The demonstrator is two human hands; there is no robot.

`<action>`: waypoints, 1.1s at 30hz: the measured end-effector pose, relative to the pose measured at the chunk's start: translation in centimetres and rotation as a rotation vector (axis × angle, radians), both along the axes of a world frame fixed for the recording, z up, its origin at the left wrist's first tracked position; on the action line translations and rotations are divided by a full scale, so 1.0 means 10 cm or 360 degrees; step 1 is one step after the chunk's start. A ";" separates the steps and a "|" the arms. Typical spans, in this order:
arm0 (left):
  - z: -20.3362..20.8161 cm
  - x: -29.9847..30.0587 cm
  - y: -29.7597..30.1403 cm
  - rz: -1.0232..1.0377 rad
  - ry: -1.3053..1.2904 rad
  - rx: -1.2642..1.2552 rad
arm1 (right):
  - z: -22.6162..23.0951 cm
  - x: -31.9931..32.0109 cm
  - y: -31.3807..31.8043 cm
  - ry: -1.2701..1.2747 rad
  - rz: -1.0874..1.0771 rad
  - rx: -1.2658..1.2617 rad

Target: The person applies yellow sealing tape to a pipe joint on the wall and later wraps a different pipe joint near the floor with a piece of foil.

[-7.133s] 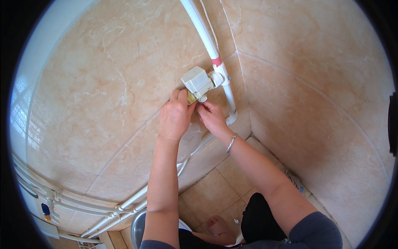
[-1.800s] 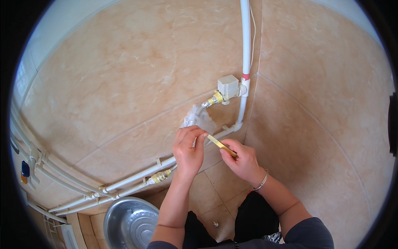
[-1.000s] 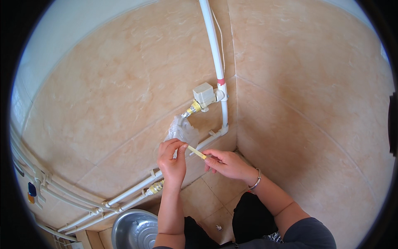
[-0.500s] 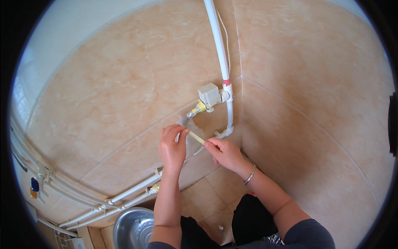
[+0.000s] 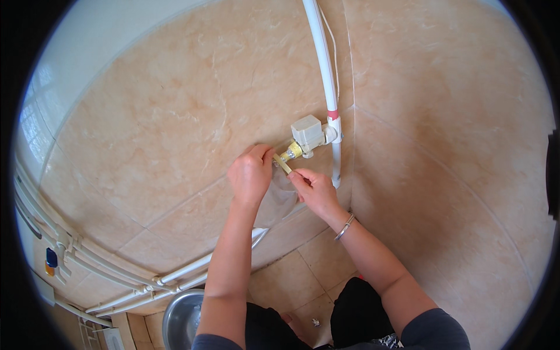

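Wall: beige marble-look tiles (image 5: pixel 175 116) fill the far side, meeting a second tiled wall at a corner on the right.
Upright pipe: a white pipe (image 5: pixel 319 52) runs down that corner, with a red band just above its joint.
Low pipes: a bundle of white pipes (image 5: pixel 134 286) slants along the wall's foot at the near left, well apart from the hands.
Basin: a metal bowl (image 5: pixel 181 315) sits on the floor, near, left of the person's knees.
Valve box: a small white box (image 5: pixel 307 132) is joined to the upright pipe, with a brass fitting (image 5: pixel 290 153) poking out toward the left.
Left hand: the left hand (image 5: pixel 251 175) is curled, fingertips pinched at the brass fitting's open end (what it pinches there is too small to tell).
Right hand: the right hand (image 5: pixel 312 189) grips a thin yellowish strip (image 5: pixel 282 164) between thumb and fingers, its far tip touching the fitting; a bracelet (image 5: pixel 345 226) circles that wrist.
Clear bag: a see-through plastic piece (image 5: pixel 279 198) hangs just below the hands, against the wall.
Doing it well: I judge it best to steady the fitting with the left fingers and keep the strip taut and flat.
In the way: the plastic piece droops close under the work, and the corner pipe crowds the right hand's room.
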State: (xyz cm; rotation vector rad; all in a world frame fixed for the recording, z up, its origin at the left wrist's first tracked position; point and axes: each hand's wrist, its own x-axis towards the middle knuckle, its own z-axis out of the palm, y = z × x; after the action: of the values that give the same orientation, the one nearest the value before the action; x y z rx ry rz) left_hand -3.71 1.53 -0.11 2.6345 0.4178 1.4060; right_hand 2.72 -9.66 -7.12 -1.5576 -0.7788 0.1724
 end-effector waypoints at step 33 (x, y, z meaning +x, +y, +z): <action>-0.25 0.09 0.06 -0.0044 -0.0621 -0.0490 | -0.07 0.03 0.07 -0.0187 -0.0144 -0.0103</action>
State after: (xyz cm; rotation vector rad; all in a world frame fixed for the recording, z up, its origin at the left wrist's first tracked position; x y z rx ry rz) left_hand -2.81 2.10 -2.64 2.0598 0.4983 1.6463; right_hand 3.03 -8.98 -7.84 -1.6727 -0.7992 0.0400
